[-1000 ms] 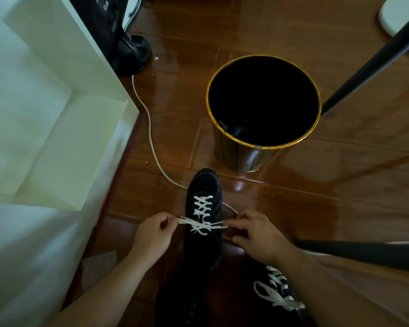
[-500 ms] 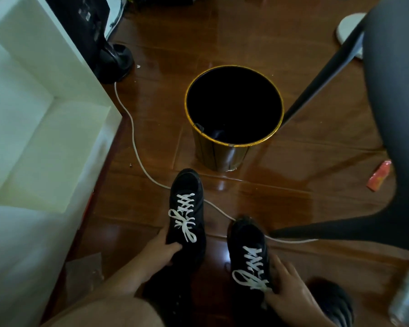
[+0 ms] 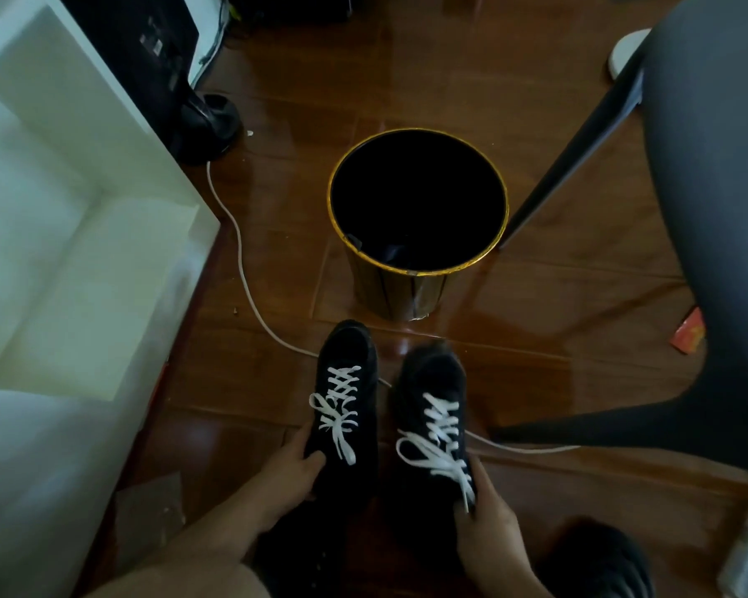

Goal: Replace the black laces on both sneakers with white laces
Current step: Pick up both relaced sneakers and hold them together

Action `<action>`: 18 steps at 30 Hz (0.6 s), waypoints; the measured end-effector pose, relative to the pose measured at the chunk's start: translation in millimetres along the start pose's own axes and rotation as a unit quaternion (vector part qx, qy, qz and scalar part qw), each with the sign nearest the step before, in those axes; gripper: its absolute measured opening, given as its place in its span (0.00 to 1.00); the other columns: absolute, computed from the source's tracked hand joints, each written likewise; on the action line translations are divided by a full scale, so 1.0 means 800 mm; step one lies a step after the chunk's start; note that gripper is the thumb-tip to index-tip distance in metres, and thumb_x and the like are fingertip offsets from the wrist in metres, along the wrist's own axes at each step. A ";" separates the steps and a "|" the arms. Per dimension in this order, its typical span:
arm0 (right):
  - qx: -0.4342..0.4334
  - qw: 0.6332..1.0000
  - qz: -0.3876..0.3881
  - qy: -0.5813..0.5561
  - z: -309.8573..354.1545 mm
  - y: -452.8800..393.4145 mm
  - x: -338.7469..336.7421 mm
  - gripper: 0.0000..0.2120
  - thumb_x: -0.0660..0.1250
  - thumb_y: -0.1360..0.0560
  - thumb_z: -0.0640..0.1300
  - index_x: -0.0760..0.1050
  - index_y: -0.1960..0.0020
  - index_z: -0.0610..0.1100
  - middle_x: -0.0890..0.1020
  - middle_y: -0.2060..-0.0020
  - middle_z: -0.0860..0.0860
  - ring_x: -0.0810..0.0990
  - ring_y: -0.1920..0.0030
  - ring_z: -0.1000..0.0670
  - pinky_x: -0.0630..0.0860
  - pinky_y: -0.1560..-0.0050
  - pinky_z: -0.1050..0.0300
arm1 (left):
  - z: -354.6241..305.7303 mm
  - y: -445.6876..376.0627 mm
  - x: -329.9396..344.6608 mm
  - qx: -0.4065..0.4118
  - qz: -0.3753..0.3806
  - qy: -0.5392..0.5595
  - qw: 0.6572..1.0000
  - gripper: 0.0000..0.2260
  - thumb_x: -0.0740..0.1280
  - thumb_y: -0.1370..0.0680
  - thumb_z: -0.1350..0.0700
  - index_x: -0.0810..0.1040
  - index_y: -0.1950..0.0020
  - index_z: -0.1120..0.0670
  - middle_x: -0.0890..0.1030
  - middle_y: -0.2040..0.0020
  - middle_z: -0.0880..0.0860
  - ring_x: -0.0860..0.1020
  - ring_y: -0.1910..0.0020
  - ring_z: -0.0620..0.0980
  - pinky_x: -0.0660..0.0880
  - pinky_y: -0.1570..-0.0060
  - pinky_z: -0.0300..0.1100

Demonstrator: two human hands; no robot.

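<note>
Sneakers, two black fabric low-tops, side by side on glossy brown wooden floor (image 3: pixel 536 373), toes toward bin; left sneaker (image 3: pixel 346 407) gripped at its outer side by left hand (image 3: pixel 286 472), fingers curled onto the upper; right sneaker (image 3: pixel 432 425) held at the rear outer side by right hand (image 3: pixel 489 524), thumb beside the trailing lace end. White flat laces (image 3: pixel 337 403) on left tied in a bow, ends loose; white laces on right (image 3: pixel 441 442) bowed too, one long tail hanging toward the thumb. Task judged essentially done. Risks: snagging that tail while shifting the shoe, pulling the bow open; dragging either sole over thin white cable (image 3: pixel 242 269) running under the toes; bumping round black gold-rimmed waste bin (image 3: pixel 419 269) or dark grey plastic chair (image 3: pixel 709 209) close right.
</note>
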State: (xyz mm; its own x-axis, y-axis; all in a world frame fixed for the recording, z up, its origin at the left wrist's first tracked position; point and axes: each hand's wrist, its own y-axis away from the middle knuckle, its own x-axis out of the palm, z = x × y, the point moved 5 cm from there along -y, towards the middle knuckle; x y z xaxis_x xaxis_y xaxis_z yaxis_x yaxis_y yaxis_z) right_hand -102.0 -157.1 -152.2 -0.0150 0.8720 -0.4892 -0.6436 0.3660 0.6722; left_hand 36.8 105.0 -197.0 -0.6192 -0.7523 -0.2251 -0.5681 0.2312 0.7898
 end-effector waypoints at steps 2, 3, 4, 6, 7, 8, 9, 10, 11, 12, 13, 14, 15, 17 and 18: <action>-0.014 0.999 0.007 0.028 0.021 -0.021 0.000 0.26 0.63 0.18 0.48 0.61 0.28 0.72 0.77 0.51 0.66 0.77 0.56 0.66 0.73 0.49 0.64 | -0.001 -0.002 -0.002 -0.004 -0.002 -0.006 1.000 0.26 0.64 0.15 0.53 0.63 0.19 0.35 0.77 0.32 0.45 0.79 0.35 0.49 0.79 0.34 0.52; -0.012 0.999 0.008 0.052 0.025 -0.035 -0.001 0.27 0.62 0.18 0.46 0.61 0.24 0.66 0.80 0.47 0.62 0.79 0.52 0.61 0.74 0.48 0.60 | -0.001 -0.003 -0.002 -0.009 -0.001 -0.012 1.000 0.27 0.64 0.15 0.52 0.62 0.18 0.35 0.77 0.33 0.44 0.78 0.35 0.49 0.77 0.32 0.50; -0.006 0.997 0.010 0.080 0.029 -0.048 -0.001 0.28 0.61 0.18 0.43 0.60 0.20 0.60 0.81 0.41 0.56 0.81 0.47 0.55 0.74 0.47 0.58 | -0.001 -0.004 -0.001 -0.015 0.001 -0.012 1.000 0.27 0.65 0.15 0.51 0.62 0.19 0.33 0.78 0.33 0.44 0.78 0.36 0.48 0.76 0.32 0.50; 0.000 0.995 0.034 0.093 0.029 -0.063 0.002 0.30 0.60 0.17 0.43 0.57 0.18 0.56 0.79 0.35 0.52 0.81 0.47 0.54 0.76 0.52 0.63 | -0.001 -0.004 0.002 -0.029 0.010 0.006 0.999 0.28 0.68 0.18 0.48 0.63 0.22 0.28 0.80 0.35 0.42 0.80 0.38 0.46 0.77 0.34 0.49; 0.003 0.996 0.049 0.070 0.028 -0.066 0.006 0.30 0.62 0.17 0.43 0.57 0.19 0.59 0.80 0.37 0.53 0.80 0.51 0.58 0.75 0.56 0.67 | -0.001 -0.003 0.003 -0.032 0.015 0.008 0.999 0.29 0.70 0.20 0.46 0.63 0.25 0.25 0.81 0.36 0.39 0.80 0.39 0.44 0.77 0.37 0.46; 0.006 0.997 0.062 0.034 0.025 -0.067 0.010 0.30 0.65 0.17 0.44 0.59 0.22 0.63 0.80 0.39 0.57 0.80 0.52 0.60 0.76 0.58 0.68 | 0.000 -0.003 0.003 -0.031 0.019 0.000 0.999 0.30 0.72 0.22 0.44 0.63 0.26 0.23 0.80 0.37 0.37 0.80 0.40 0.42 0.77 0.39 0.44; 0.011 0.998 0.068 -0.007 0.022 -0.066 0.013 0.30 0.68 0.19 0.44 0.62 0.25 0.66 0.80 0.40 0.60 0.81 0.51 0.60 0.79 0.53 0.65 | 0.000 -0.003 0.004 -0.029 0.021 -0.014 0.999 0.31 0.73 0.24 0.42 0.63 0.26 0.24 0.79 0.37 0.36 0.79 0.40 0.42 0.76 0.40 0.43; 0.019 0.997 0.065 -0.046 0.016 -0.065 0.017 0.30 0.71 0.21 0.43 0.65 0.27 0.65 0.82 0.40 0.60 0.82 0.47 0.58 0.81 0.45 0.58 | 0.002 -0.004 0.005 -0.029 0.020 -0.024 0.999 0.33 0.74 0.25 0.42 0.63 0.24 0.25 0.78 0.35 0.37 0.78 0.37 0.44 0.75 0.38 0.44; 0.031 0.995 0.060 -0.075 0.010 -0.066 0.023 0.30 0.72 0.23 0.41 0.68 0.27 0.63 0.83 0.41 0.59 0.83 0.44 0.56 0.80 0.39 0.50 | 0.004 -0.006 0.005 -0.029 0.018 -0.025 0.999 0.34 0.74 0.25 0.42 0.63 0.22 0.28 0.78 0.32 0.39 0.78 0.35 0.46 0.74 0.35 0.45; 0.037 0.994 0.059 -0.089 0.006 -0.066 0.030 0.30 0.71 0.23 0.40 0.69 0.27 0.63 0.84 0.42 0.58 0.83 0.42 0.54 0.79 0.36 0.46 | 0.006 -0.008 0.007 -0.027 0.020 -0.020 0.999 0.34 0.74 0.24 0.44 0.64 0.21 0.29 0.77 0.30 0.41 0.77 0.32 0.47 0.73 0.32 0.47; 0.034 0.993 0.061 -0.095 0.005 -0.065 0.037 0.31 0.69 0.23 0.38 0.69 0.28 0.64 0.84 0.42 0.57 0.82 0.41 0.54 0.78 0.35 0.44 | 0.007 -0.009 0.008 -0.022 0.024 -0.012 0.999 0.33 0.73 0.23 0.45 0.64 0.21 0.30 0.76 0.28 0.41 0.76 0.31 0.47 0.72 0.31 0.47; 0.028 0.993 0.064 -0.096 0.006 -0.065 0.044 0.32 0.68 0.23 0.37 0.68 0.28 0.66 0.83 0.42 0.56 0.82 0.41 0.53 0.79 0.36 0.45 | 0.006 -0.009 0.009 -0.019 0.028 -0.007 0.999 0.31 0.72 0.22 0.47 0.66 0.22 0.30 0.76 0.27 0.41 0.75 0.30 0.46 0.72 0.31 0.47; 0.025 0.993 0.065 -0.096 0.009 -0.064 0.049 0.34 0.67 0.24 0.37 0.67 0.28 0.67 0.82 0.41 0.55 0.82 0.42 0.52 0.80 0.39 0.46 | 0.007 -0.008 0.010 -0.016 0.031 -0.001 0.999 0.29 0.70 0.21 0.48 0.67 0.23 0.29 0.76 0.27 0.42 0.75 0.30 0.46 0.72 0.31 0.47; 0.029 0.992 0.069 -0.104 0.017 -0.063 0.053 0.37 0.65 0.25 0.36 0.65 0.27 0.70 0.82 0.42 0.53 0.83 0.45 0.50 0.82 0.44 0.46 | 0.006 -0.005 0.007 -0.027 0.025 0.019 0.999 0.28 0.69 0.23 0.49 0.70 0.26 0.29 0.77 0.28 0.44 0.76 0.31 0.47 0.73 0.30 0.50; 0.028 0.991 0.072 -0.112 0.021 -0.061 0.053 0.37 0.64 0.25 0.36 0.66 0.28 0.71 0.82 0.43 0.51 0.84 0.47 0.48 0.83 0.46 0.46 | 0.005 -0.002 0.004 -0.036 0.019 0.033 0.999 0.28 0.69 0.25 0.50 0.71 0.27 0.30 0.79 0.29 0.45 0.78 0.33 0.49 0.74 0.30 0.51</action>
State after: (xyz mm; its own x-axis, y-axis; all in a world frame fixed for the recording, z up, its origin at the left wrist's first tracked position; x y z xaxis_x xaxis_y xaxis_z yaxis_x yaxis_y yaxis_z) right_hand -58.3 -132.2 -196.2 0.0713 0.9644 -0.2548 -0.6039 0.2450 0.7584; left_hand 33.6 104.8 -200.9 -0.6011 -0.7832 -0.1590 -0.5028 0.2160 0.8370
